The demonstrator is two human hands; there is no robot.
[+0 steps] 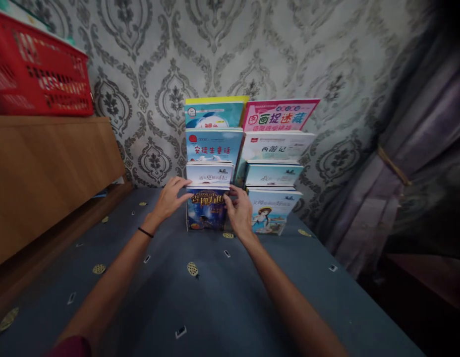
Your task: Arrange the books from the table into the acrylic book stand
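Observation:
A dark blue book (pixel 205 215) with gold lettering stands upright at the front of the left row in a stepped book rack. My left hand (pixel 169 199) is at its upper left edge, thumb on the cover and fingers by the white book (pixel 207 174) behind. On the opposite edge, my right hand (pixel 239 210) pinches the same dark blue book with thumb and fingers. Behind stand a light blue book (pixel 215 144) and a teal book (pixel 215 113). Beside my right hand, the right row's front book (pixel 272 213) shows a figure in a hat.
More books rise in the right row, up to a pink book (pixel 278 114). The rack stands on a blue patterned cloth (pixel 151 297) against a papered wall. At left, a red basket (pixel 47 69) sits on a wooden cabinet (pixel 55 173); a curtain (pixel 367 188) hangs at right.

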